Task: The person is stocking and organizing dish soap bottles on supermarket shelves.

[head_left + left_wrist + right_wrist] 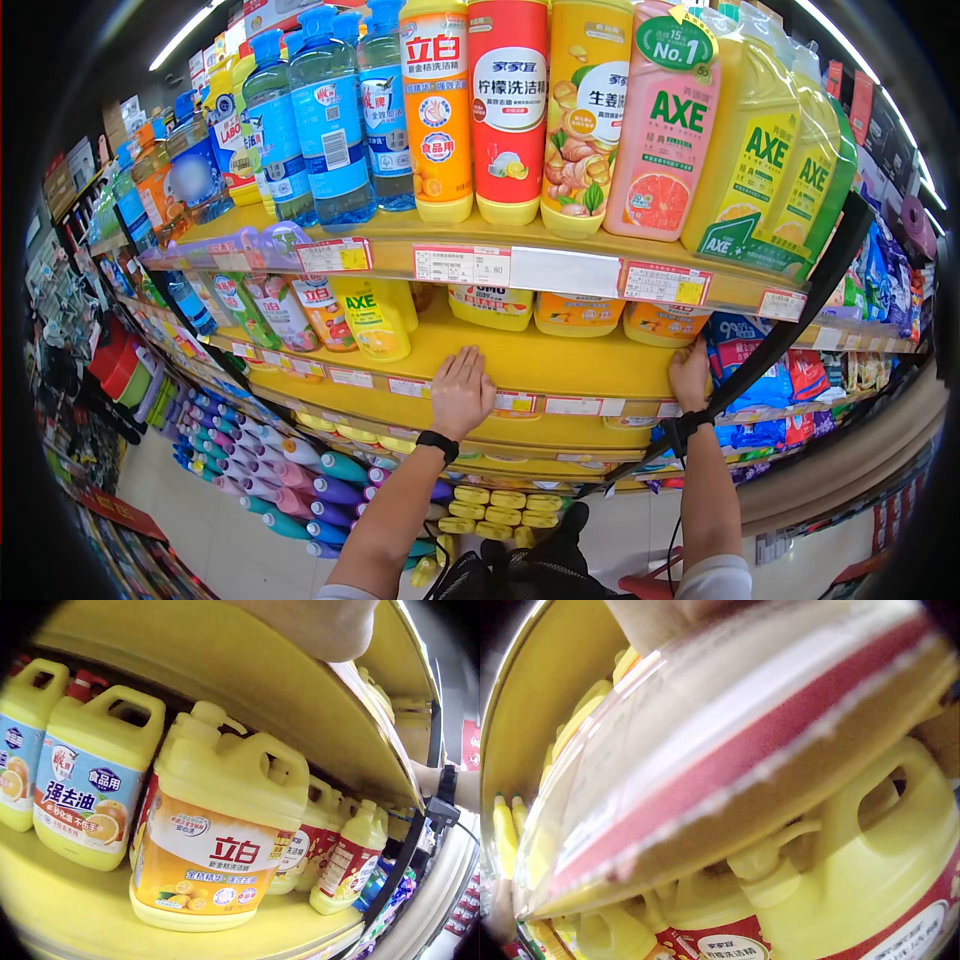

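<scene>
My left hand (463,388) rests palm down on the yellow shelf (540,365), its fingers straight and pointing inward, holding nothing. Left of it stands a yellow AXE dish soap bottle (372,320). Farther right, my right hand (689,378) lies at the shelf's front edge, fingertips right by the base of an orange-labelled jug (664,322). Another orange-labelled jug (578,314) stands between the hands, deeper in. The right wrist view has only part of the right hand (667,619), above a blurred price strip (727,742); its fingers are hidden there.
Above the hands, an upper shelf (390,235) with price tags carries a row of dish soap bottles (510,110). Large yellow jugs (225,825) fill the shelf below. A black post (800,290) stands to the right, beside bagged goods (740,360). Yellow packs (500,508) sit on the floor.
</scene>
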{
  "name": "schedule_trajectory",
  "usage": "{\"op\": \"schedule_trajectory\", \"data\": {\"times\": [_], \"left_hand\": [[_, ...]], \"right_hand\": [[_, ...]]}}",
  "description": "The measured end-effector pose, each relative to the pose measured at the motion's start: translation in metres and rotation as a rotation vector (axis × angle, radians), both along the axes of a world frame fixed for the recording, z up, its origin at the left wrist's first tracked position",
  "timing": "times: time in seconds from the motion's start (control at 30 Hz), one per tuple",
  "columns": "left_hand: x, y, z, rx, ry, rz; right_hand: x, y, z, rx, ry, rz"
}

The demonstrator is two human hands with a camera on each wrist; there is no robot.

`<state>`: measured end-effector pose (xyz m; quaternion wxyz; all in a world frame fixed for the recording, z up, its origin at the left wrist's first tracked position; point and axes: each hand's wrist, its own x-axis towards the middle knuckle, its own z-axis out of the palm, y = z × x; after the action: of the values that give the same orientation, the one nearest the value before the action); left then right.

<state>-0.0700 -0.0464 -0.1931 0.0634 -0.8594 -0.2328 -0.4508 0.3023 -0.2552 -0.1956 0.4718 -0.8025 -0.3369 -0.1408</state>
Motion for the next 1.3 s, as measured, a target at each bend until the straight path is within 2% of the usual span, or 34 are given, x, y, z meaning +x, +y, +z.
{"op": "schedule_trajectory", "data": {"times": [0.23,0.43,0.53,0.63,1.3], "left_hand": [[0.002,0.001,0.002,-0.003,-0.007,0.001],[0.001,-0.001,0.004,0.001,0.017,0.002],[0.002,0.001,0.003,0.008,0.021,0.012],[0.001,-0.002,0.004,0.002,0.033,0.006],[0.003,-0.006,0.006,0.001,0.044,0.020]], "right_hand": [[0.004,0.002,-0.005,0.003,-0.004,-0.013],[-0.007,0.002,0.006,0.103,0.014,0.038],[-0.010,0.001,0.013,-0.008,0.072,-0.013],[-0.004,0.003,0.001,0.073,-0.062,-0.001],[-0.018,0.002,0.015,0.056,0.035,-0.061]]}}
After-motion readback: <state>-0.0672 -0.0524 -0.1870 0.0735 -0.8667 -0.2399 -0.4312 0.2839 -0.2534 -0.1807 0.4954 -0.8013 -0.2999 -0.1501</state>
